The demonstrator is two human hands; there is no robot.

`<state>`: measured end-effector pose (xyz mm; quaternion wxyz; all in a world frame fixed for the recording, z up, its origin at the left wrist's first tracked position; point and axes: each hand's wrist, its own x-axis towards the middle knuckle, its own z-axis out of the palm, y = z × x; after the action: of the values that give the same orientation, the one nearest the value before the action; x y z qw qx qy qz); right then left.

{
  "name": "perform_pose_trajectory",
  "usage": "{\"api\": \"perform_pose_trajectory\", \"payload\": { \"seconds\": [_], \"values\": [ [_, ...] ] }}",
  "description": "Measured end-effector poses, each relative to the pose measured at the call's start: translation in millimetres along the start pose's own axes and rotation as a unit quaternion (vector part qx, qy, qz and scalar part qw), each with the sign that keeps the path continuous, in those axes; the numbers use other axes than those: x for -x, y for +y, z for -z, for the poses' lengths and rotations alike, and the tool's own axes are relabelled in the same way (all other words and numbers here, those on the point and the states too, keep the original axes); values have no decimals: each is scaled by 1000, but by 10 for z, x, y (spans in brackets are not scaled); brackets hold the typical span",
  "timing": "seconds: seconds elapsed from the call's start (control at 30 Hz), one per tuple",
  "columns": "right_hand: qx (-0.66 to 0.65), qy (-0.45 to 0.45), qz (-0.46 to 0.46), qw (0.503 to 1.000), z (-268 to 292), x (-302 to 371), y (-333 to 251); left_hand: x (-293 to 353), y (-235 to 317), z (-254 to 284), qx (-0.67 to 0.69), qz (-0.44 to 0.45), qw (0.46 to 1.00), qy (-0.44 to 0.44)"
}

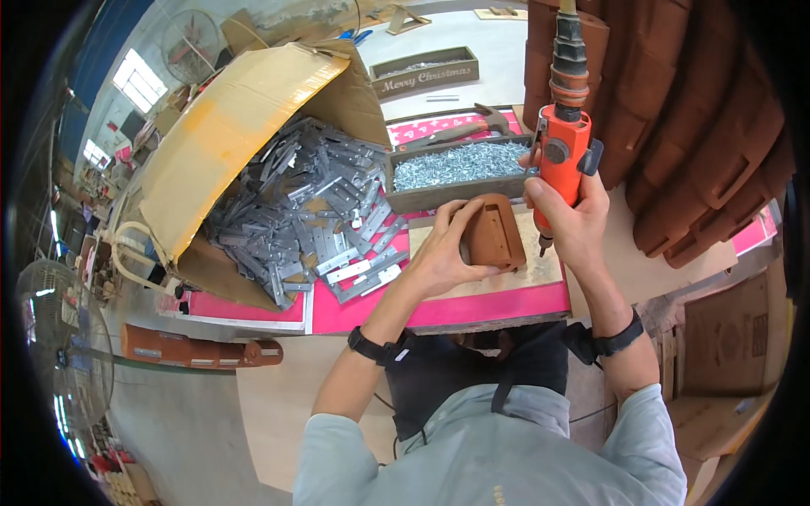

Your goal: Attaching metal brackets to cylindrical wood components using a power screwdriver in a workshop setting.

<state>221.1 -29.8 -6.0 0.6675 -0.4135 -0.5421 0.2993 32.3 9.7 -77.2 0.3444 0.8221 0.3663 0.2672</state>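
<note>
My left hand [443, 253] is wrapped around a reddish-brown piece with rounded corners and a recessed face [494, 234], tipped on a pale wooden board [540, 271]. In my right hand [578, 221] is an orange electric screwdriver [564, 148], upright, its bit pointing down just right of the brown piece and apart from it. The fingers of that hand reach near the edge of a grey wooden tray [422, 201] full of small silvery screws [460, 166].
A tipped cardboard box [228, 152] spills flat metal plates [329, 211] at left. A hammer [460, 131] lies behind the screw tray, and another wooden tray [430, 78] farther back. Brown pieces [683, 143] are stacked high at right; a fan [59, 354] stands at left.
</note>
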Motion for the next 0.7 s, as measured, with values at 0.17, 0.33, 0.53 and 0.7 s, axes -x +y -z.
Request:
{"api": "perform_pose_trajectory", "payload": {
  "seconds": [0.17,0.33,0.53,0.7],
  "values": [
    [30,0,-2,1000,30,25,-20,87,-160,209,-51,10,996,79],
    [-3,-13,-2,1000,26,16,-64,134,-543,622,-275,89,937,193],
    [-5,-15,-2,1000,23,54,-122,85,-897,693,-407,171,892,101],
    [14,-9,10,1000,77,52,-116,89,-735,798,-327,208,906,169]
  ]
}}
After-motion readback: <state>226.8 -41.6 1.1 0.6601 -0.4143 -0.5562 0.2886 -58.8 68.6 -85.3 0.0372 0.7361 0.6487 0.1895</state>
